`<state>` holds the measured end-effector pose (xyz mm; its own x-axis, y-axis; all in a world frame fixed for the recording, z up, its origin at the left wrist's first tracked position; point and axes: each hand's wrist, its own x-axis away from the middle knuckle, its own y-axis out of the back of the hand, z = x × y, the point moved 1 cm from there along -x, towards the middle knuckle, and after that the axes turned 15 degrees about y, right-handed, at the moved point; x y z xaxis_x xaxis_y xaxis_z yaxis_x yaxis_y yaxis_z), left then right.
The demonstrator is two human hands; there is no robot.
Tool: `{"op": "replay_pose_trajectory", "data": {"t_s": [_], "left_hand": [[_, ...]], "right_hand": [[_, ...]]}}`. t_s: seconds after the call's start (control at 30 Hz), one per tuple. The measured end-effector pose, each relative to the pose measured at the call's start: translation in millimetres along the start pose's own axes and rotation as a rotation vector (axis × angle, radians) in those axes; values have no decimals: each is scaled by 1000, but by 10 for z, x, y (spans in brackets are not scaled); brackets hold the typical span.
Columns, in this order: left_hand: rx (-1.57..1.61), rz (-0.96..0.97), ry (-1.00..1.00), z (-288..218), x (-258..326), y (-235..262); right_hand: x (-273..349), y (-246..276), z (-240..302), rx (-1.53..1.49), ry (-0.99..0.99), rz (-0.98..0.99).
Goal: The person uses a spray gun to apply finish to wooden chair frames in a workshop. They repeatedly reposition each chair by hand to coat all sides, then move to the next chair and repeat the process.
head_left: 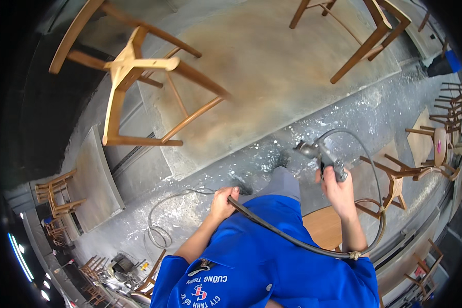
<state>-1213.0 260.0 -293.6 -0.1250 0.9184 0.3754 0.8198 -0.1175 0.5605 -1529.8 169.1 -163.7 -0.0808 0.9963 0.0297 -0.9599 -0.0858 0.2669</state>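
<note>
Spray gun (pixel 321 155), metal, held right of centre above the paint-flecked floor (pixel 344 118); my right hand (pixel 336 190) is closed around its grip. My left hand (pixel 223 203), nearer and to the left, is clenched on the dark hose (pixel 272 228), which I see crossing my blue shirt (pixel 262 262). Far left, a wooden chair frame (pixel 138 87) stands on a stained board (pixel 272 66).

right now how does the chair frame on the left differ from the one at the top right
The left chair frame is tipped over, legs and underside showing, while the top right chair frame is cut off by the picture's edge, only legs and rails visible. The left one has a pale seat brace amid browner legs; the top right one looks evenly brown. Both are bare wood, without seats.
</note>
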Motion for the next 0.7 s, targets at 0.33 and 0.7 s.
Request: {"op": "replay_pose_trajectory", "data": {"t_s": [0.33, 0.7], "left_hand": [[164, -127, -181, 873, 494, 759], [101, -35, -48, 1125, 824, 1027]], "right_hand": [[983, -1263, 608, -49, 31, 67], [1396, -1419, 596, -20, -15, 47]]}}
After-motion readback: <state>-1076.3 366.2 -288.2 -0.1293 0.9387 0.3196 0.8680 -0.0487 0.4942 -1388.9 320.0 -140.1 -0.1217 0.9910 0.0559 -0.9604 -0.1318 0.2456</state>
